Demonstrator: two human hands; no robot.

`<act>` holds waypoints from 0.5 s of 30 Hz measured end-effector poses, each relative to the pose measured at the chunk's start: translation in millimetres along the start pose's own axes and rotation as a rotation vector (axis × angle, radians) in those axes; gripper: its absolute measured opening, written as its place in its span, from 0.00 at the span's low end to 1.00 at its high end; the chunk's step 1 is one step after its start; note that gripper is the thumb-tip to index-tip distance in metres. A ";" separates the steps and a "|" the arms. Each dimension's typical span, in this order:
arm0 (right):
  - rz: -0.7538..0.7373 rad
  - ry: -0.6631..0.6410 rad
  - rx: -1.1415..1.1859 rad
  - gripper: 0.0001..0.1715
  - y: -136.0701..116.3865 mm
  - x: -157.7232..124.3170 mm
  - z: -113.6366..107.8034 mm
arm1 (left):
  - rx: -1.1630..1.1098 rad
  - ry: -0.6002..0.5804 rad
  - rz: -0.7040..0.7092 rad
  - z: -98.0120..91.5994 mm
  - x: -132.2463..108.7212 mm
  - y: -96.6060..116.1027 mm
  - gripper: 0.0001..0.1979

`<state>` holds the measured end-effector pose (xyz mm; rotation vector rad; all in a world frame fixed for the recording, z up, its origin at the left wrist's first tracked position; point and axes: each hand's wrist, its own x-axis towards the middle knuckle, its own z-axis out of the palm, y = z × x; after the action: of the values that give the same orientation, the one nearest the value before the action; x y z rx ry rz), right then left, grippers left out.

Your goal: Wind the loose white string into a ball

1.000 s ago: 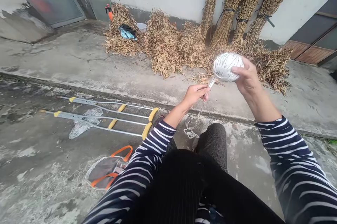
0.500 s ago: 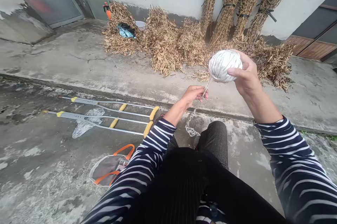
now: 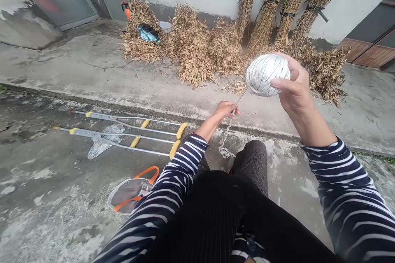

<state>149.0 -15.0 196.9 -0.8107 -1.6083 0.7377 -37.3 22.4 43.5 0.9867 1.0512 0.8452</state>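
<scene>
A white ball of cord with dark flecks is held up in my right hand, thumb on its near side and fingers round the far side. From its lower left a strand runs taut down to my left hand, which pinches it between thumb and fingers. Below that hand the loose cord hangs down and lies in a small tangle on the ground beside my knee.
A pair of crutches lies at the left over a clear plastic bag. Nearer is a grey bag with orange handles. Dry stalk piles and tied upright bundles line the wall beyond a low concrete step.
My right hand and the ball have shifted slightly right. My left hand has moved a little left and the strand between them is longer. More cord shows below my left hand.
</scene>
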 end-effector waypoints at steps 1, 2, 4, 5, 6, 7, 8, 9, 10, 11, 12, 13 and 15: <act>-0.017 0.000 -0.021 0.44 3.7 1.2 -2.4 | 0.006 0.009 -0.008 -1.5 0.7 -3.8 0.10; -0.034 0.005 -0.055 0.44 9.2 2.6 -5.2 | 0.010 0.013 -0.013 -2.8 0.4 -7.8 0.10; -0.083 0.031 -0.164 0.46 24.8 5.5 -11.3 | 0.010 0.009 -0.021 -4.9 -3.5 -15.9 0.09; -0.114 0.053 -0.237 0.47 34.6 6.6 -14.3 | 0.010 0.002 -0.026 -5.6 -7.1 -19.8 0.09; -0.143 0.080 -0.318 0.48 45.3 7.1 -17.0 | 0.011 -0.005 -0.032 -6.0 -11.8 -23.4 0.08; -0.164 0.106 -0.398 0.50 56.6 6.9 -19.2 | 0.013 -0.017 -0.038 -6.4 -17.4 -26.6 0.07; -0.175 0.127 -0.474 0.52 68.2 5.8 -20.6 | 0.014 -0.035 -0.040 -6.8 -23.8 -29.1 0.06; -0.180 0.137 -0.544 0.53 79.6 3.7 -21.2 | 0.016 -0.060 -0.037 -7.2 -30.9 -30.6 0.06; -0.183 0.132 -0.605 0.53 90.7 0.4 -20.8 | 0.015 -0.090 -0.028 -7.8 -38.3 -31.1 0.06; -0.188 0.114 -0.653 0.53 101.2 -4.1 -19.6 | 0.013 -0.124 -0.014 -8.7 -45.9 -30.4 0.06; -0.194 0.084 -0.686 0.52 111.1 -9.6 -17.4 | 0.010 -0.159 0.002 -9.8 -53.4 -28.5 0.06; -0.197 0.045 -0.701 0.50 120.1 -16.1 -14.6 | 0.005 -0.193 0.020 -11.3 -60.6 -25.3 0.05; -0.185 -0.036 -0.689 0.48 135.6 -31.7 -7.4 | -0.012 -0.244 0.054 -15.2 -72.9 -16.3 0.04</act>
<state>176.4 36.1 70.0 -1.1119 -1.9653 0.0459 -70.9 -45.9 47.1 1.0819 0.8134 0.7526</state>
